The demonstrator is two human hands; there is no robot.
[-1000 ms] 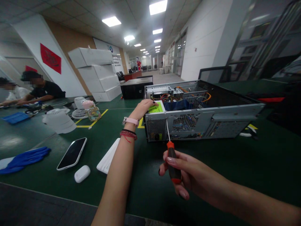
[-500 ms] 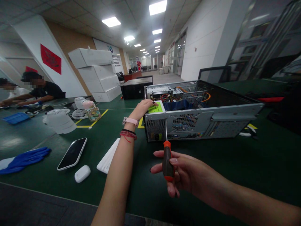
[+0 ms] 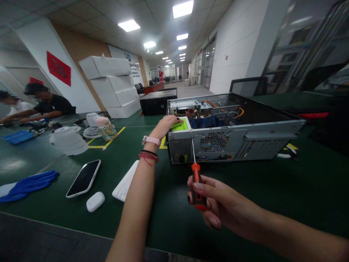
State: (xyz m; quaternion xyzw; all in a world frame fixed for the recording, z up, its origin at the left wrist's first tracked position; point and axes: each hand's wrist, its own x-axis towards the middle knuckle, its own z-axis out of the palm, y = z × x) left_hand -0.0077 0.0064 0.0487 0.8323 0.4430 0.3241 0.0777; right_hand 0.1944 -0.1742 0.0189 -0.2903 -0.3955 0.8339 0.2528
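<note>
An opened computer case [image 3: 272, 136] lies on its side on the green table, its rear panel towards me. My left hand [image 3: 168, 124] rests flat on the power supply [image 3: 182, 125] with a green label in the case's near left corner; some fingertips are hard to make out. My right hand [image 3: 211, 194] grips a screwdriver [image 3: 196, 185] by its black and orange handle. The shaft points up and away, its tip at the rear panel beside the power supply's grille. Whether a screw sits under the tip is too small to tell.
Left of my forearm lie a white slab-like object [image 3: 124, 183], a phone [image 3: 84, 178], a white earbud case [image 3: 95, 201] and a blue glove [image 3: 32, 185]. Farther off stand a small white fan [image 3: 91, 131], a black computer case [image 3: 155, 103] and stacked white boxes [image 3: 116, 89]. Two people sit at far left.
My right hand has shifted slightly right and its fingers have closed round the screwdriver handle, which has turned and tilted a little. My left hand stays on the power supply.
</note>
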